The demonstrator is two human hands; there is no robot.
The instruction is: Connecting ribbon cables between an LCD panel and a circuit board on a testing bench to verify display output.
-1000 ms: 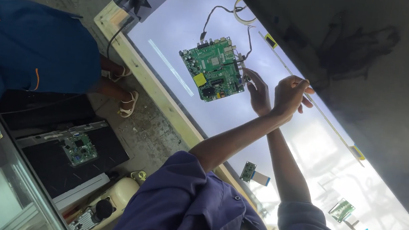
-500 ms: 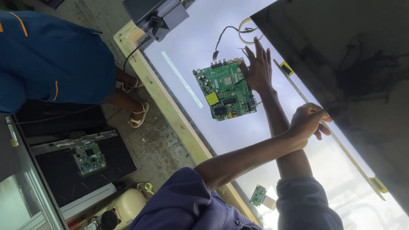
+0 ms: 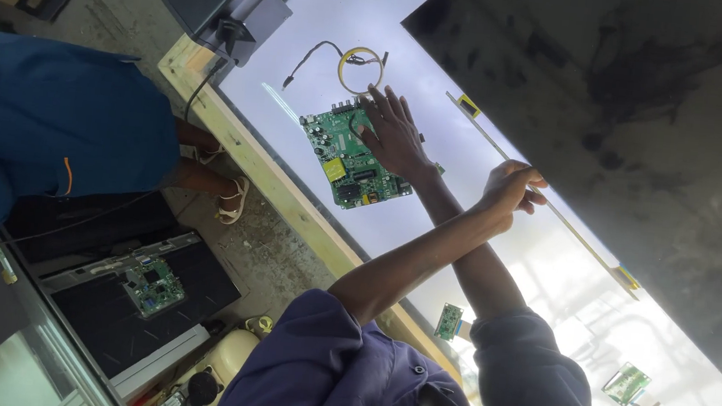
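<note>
Near edge of the counter [image 3: 290, 207]: two small green boards [image 3: 448, 321] lie loose on the lit white panel [image 3: 549, 265]. Arms crossed. Left hand [image 3: 512, 188] is curled at the thin strip [image 3: 571, 225] along the dark sheet [image 3: 633, 123]; can't tell if it's gripping. Right hand [image 3: 396, 132] is spread flat on the main circuit board [image 3: 339, 152], mid-panel, not mounted. Far: coiled cable [image 3: 360, 69], unplugged.

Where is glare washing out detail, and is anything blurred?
Head view: the lit white panel blows out towards the lower right, paling the small green board. Head view: the dark sheet shows only murky blotches. Head view: the green circuit board and the right hand on it look sharp; the frame is tilted.
</note>
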